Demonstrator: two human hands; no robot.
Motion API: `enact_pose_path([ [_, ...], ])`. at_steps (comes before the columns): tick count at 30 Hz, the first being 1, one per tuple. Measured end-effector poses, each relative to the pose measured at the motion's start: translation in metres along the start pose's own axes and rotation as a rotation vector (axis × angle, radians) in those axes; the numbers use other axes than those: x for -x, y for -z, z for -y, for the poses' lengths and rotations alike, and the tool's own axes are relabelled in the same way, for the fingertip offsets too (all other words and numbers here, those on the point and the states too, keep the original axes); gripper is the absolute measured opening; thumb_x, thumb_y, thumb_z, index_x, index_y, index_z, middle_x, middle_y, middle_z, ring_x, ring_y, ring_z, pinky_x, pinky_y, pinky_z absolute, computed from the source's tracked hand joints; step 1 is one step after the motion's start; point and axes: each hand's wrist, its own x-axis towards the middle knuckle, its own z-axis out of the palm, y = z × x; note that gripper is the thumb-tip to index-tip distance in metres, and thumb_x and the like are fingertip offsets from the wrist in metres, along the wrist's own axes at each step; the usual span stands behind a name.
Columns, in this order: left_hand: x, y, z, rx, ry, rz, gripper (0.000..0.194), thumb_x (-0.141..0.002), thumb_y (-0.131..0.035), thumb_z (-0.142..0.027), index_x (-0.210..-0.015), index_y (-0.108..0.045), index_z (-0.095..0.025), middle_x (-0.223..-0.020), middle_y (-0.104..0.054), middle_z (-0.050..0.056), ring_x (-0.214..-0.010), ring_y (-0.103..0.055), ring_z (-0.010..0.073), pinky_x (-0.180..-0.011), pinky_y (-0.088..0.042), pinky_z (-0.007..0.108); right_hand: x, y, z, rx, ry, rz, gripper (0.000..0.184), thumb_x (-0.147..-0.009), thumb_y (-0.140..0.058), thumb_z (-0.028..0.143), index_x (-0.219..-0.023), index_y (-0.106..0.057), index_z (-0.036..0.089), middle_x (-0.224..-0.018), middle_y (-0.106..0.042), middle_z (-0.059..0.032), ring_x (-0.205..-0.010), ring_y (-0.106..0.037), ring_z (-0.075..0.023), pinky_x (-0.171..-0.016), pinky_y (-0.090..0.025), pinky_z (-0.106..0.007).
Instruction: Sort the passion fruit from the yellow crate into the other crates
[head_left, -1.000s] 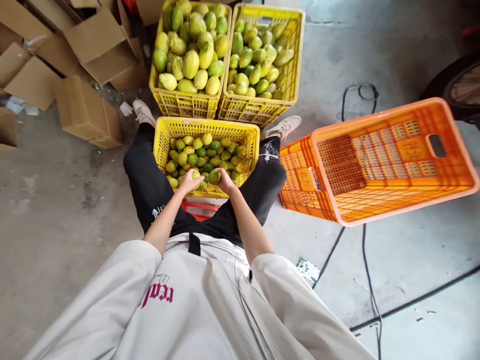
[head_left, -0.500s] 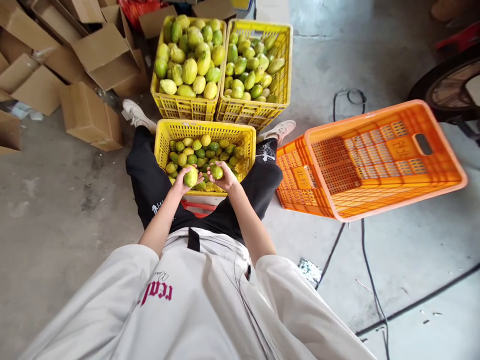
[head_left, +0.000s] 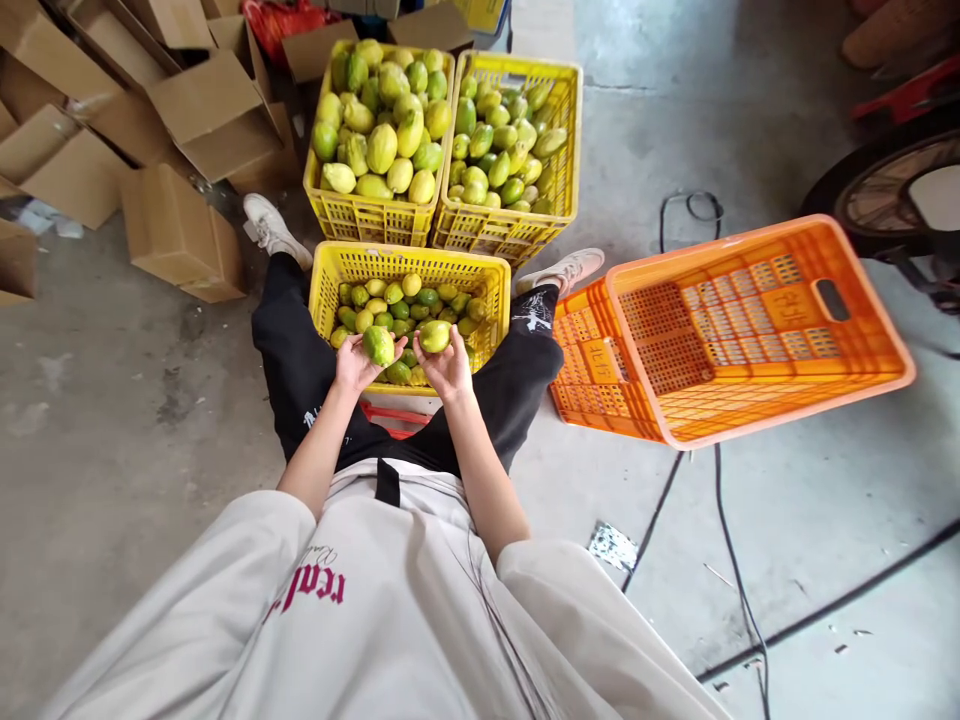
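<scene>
I sit with a yellow crate (head_left: 324, 290) of small green-yellow fruits between my legs. My left hand (head_left: 358, 365) is palm up, fingers curled round a green fruit (head_left: 379, 345) held over the crate's near edge. Beside it, my right hand (head_left: 448, 368) cups another green-yellow fruit (head_left: 435, 336) the same way. Both fruits are lifted clear of the pile in the crate.
Two fuller yellow crates (head_left: 375, 215) (head_left: 562, 140) of bigger fruits stand behind the near one. An empty orange crate (head_left: 757, 330) lies tilted on stacked orange crates to the right. Cardboard boxes (head_left: 180, 230) pile at the left. Cables (head_left: 731, 560) cross the concrete floor; a wheel (head_left: 877, 190) is at far right.
Both hands were down among the fruits in the near crate a second ago. They have since risen, each turning palm up with one fruit in it.
</scene>
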Motion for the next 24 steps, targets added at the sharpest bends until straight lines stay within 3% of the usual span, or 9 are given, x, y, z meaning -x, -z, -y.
enact_pose_path([
  [4, 0.002, -0.001, -0.003, -0.005, 0.019, 0.018, 0.039, -0.109, -0.045, -0.046, -0.109, -0.072, -0.018, -0.101, -0.076, 0.012, -0.086, -0.076, 0.0207, -0.07, -0.063, 0.03, -0.002, 0.0, 0.006, -0.009, 0.048, -0.01, 0.004, -0.097, -0.069, 0.029, -0.099, -0.067, 0.026, -0.084, -0.071, 0.0022, -0.081, -0.071, -0.0152, -0.086, -0.07, -0.033],
  [8, -0.001, 0.0, -0.006, 0.011, 0.009, -0.026, 0.04, -0.11, -0.045, -0.044, -0.09, -0.067, -0.018, -0.081, -0.067, 0.005, -0.063, -0.064, 0.0113, -0.064, -0.059, 0.022, -0.008, 0.006, 0.011, 0.055, -0.074, -0.053, 0.004, -0.094, -0.067, 0.021, -0.094, -0.064, 0.024, -0.085, -0.073, -0.0001, -0.075, -0.07, -0.0136, -0.063, -0.064, -0.021],
  [10, -0.004, 0.0, -0.006, -0.021, 0.036, -0.03, 0.039, -0.111, -0.045, -0.042, -0.088, -0.066, -0.018, -0.077, -0.066, 0.003, -0.059, -0.062, 0.0096, -0.063, -0.058, 0.02, -0.01, 0.007, 0.012, 0.113, -0.1, -0.059, 0.002, -0.096, -0.066, 0.022, -0.095, -0.064, 0.023, -0.081, -0.071, 0.0002, -0.071, -0.068, -0.0133, -0.059, -0.061, -0.02],
  [12, -0.008, 0.001, -0.005, -0.069, 0.057, -0.023, 0.038, -0.11, -0.046, -0.044, -0.092, -0.068, -0.018, -0.077, -0.067, 0.004, -0.062, -0.065, 0.0114, -0.064, -0.059, 0.022, -0.012, 0.007, 0.011, 0.168, -0.084, -0.048, 0.004, -0.096, -0.066, 0.026, -0.098, -0.065, 0.024, -0.082, -0.072, -0.0004, -0.074, -0.07, -0.0155, -0.065, -0.064, -0.024],
  [15, -0.012, 0.004, -0.004, -0.116, 0.047, -0.012, 0.04, -0.106, -0.047, -0.049, -0.105, -0.072, -0.018, -0.084, -0.073, 0.008, -0.083, -0.076, 0.0214, -0.079, -0.065, 0.034, -0.014, 0.005, 0.007, 0.194, -0.073, 0.01, 0.015, -0.095, -0.065, 0.036, -0.105, -0.065, 0.025, -0.091, -0.076, -0.0035, -0.091, -0.076, -0.0229, -0.08, -0.068, -0.037],
  [19, -0.015, 0.009, -0.005, -0.117, 0.024, 0.011, 0.043, -0.102, -0.047, -0.04, -0.129, -0.071, -0.016, -0.1, -0.079, 0.013, -0.108, -0.078, 0.0308, -0.094, -0.064, 0.048, -0.017, 0.005, 0.004, 0.183, -0.104, 0.066, 0.021, -0.091, -0.058, 0.034, -0.109, -0.066, 0.025, -0.1, -0.079, -0.007, -0.109, -0.077, -0.0301, -0.087, -0.069, -0.049],
  [21, -0.016, 0.01, -0.006, -0.122, 0.031, 0.015, 0.043, -0.102, -0.048, -0.037, -0.133, -0.07, -0.016, -0.103, -0.08, 0.013, -0.108, -0.078, 0.0297, -0.095, -0.064, 0.046, -0.019, 0.007, 0.004, 0.189, -0.113, 0.059, 0.019, -0.092, -0.061, 0.034, -0.108, -0.066, 0.024, -0.099, -0.079, -0.007, -0.108, -0.077, -0.0297, -0.086, -0.069, -0.048],
  [24, -0.016, 0.008, -0.008, -0.131, 0.049, 0.005, 0.041, -0.105, -0.052, -0.045, -0.129, -0.07, -0.017, -0.097, -0.077, 0.01, -0.093, -0.078, 0.0233, -0.082, -0.064, 0.034, -0.02, 0.01, 0.004, 0.181, -0.112, -0.006, 0.014, -0.095, -0.066, 0.036, -0.101, -0.065, 0.024, -0.085, -0.077, -0.0036, -0.089, -0.078, -0.0235, -0.082, -0.07, -0.04],
])
